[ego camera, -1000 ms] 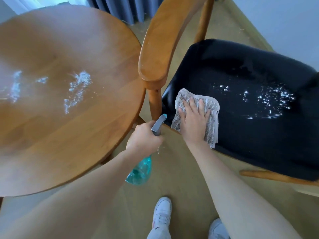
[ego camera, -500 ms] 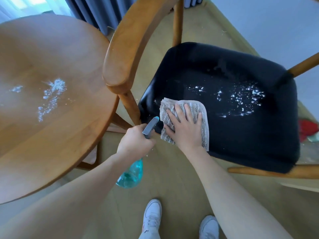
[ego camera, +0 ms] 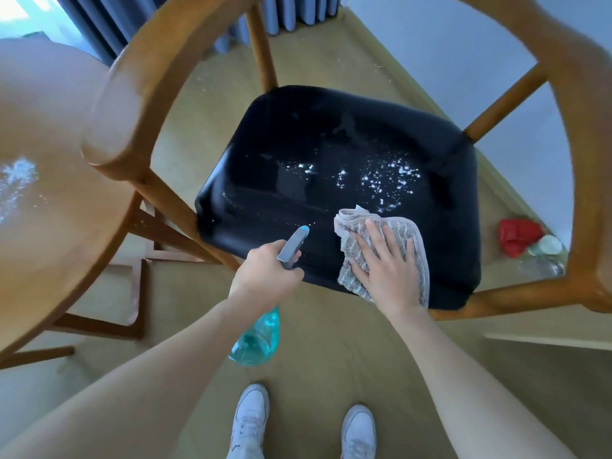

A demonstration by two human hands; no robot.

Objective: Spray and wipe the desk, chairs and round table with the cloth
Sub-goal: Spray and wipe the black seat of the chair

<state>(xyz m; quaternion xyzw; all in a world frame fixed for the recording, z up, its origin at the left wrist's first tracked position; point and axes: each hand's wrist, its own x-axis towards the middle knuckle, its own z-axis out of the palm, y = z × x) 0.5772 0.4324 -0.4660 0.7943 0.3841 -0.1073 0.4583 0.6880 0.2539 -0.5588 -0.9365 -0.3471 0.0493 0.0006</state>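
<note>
A wooden chair has a black padded seat (ego camera: 331,154) with white spray foam speckled across its middle. My right hand (ego camera: 384,263) lies flat with straight fingers on a grey-beige cloth (ego camera: 409,231), pressing it onto the seat's front right part. My left hand (ego camera: 265,273) grips a teal spray bottle (ego camera: 256,339) by its grey head, the nozzle pointing up toward the seat and the body hanging below the fist. The round wooden table (ego camera: 49,207) stands at the left with a patch of white foam near the frame edge.
The chair's curved wooden armrest (ego camera: 132,104) arcs over the seat on the left and another rail (ego camera: 583,180) on the right. A red object (ego camera: 516,236) and a clear bottle (ego camera: 546,256) lie on the floor at the right. My white shoes (ego camera: 251,422) stand below.
My right hand has slid the cloth from the seat's front left corner across to the front right. The view has shifted right, so less of the round table shows.
</note>
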